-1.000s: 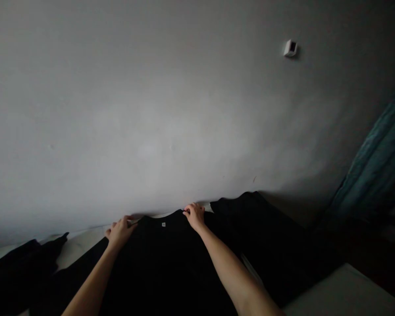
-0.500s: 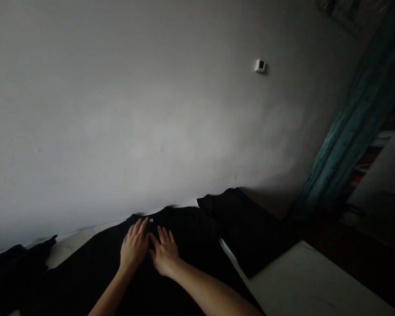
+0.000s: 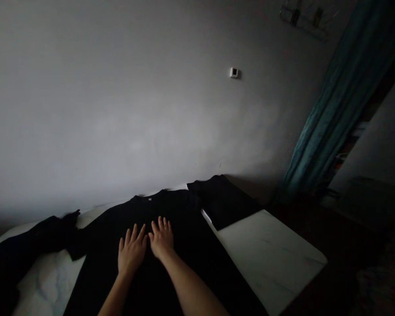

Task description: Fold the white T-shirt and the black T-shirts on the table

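Observation:
A black shirt (image 3: pixel 184 245) lies spread out on a white marbled table (image 3: pixel 270 254), its collar with a small pale label toward the wall. My left hand (image 3: pixel 131 251) rests on the upper part of the shirt, fingers spread. Close beside it on the right, my right hand (image 3: pixel 161 237) also lies on the fabric with its fingers apart. Neither hand holds anything. The shirt's right sleeve reaches the dark cloth at the back right.
More dark cloth (image 3: pixel 23 250) lies at the table's left. Behind the table rises a grey wall (image 3: pixel 118 109) with a small white device (image 3: pixel 234 73) and a rack (image 3: pixel 304 19). A teal curtain (image 3: pixel 325 109) hangs at the right.
Both hands have moved down the shirt, away from the collar, and their fingers are more spread. The view has shifted, showing more of the table and the left cloth.

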Motion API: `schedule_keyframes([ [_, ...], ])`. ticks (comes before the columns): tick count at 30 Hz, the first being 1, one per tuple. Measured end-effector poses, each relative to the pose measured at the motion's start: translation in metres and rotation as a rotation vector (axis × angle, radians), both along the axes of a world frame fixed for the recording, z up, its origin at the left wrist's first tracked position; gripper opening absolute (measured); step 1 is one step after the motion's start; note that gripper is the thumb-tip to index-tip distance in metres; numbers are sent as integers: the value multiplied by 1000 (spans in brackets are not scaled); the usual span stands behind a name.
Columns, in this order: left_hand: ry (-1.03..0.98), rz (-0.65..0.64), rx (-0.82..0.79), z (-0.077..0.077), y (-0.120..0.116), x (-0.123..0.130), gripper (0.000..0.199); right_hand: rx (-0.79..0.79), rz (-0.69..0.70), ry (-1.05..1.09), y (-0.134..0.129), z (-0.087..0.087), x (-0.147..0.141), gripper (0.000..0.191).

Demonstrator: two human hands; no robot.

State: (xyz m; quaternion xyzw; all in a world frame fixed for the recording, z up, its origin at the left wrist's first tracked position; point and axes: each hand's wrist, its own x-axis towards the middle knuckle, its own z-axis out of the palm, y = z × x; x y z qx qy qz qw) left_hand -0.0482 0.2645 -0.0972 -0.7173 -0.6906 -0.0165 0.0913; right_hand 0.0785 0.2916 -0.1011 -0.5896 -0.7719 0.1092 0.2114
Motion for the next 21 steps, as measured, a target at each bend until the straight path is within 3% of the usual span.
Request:
schedule_keyframes([
  [4, 67, -52, -45, -15, -51, -75, 55, -24, -207, -50, -22, 4, 91, 57],
  [6, 58, 7, -36, -17, -66, -93, 56, -22, -346, -59, -29, 8, 124, 59],
  [8, 34, 136, 4, -12, -74, -76, 53, -15, -448, -57, -39, 11, 123, 60],
  [10, 31, 206, 32, -3, -77, -29, 57, -21, -397, -35, -54, 13, 94, 59],
  [13, 34, -31, -39, 10, -86, 42, 56, -48, -63, 11, -83, 11, 43, 52],
  [15, 36, -126, -61, 10, -97, 54, 55, -36, 44, 25, -102, 7, 38, 51],
  [17, 33, -152, -52, 0, -114, 29, 53, -7, 47, 19, -120, 2, 65, 55],
  [21, 30, -116, -87, -44, -154, -79, 54, -17, -119, -85, -148, -5, 166, 59],
])
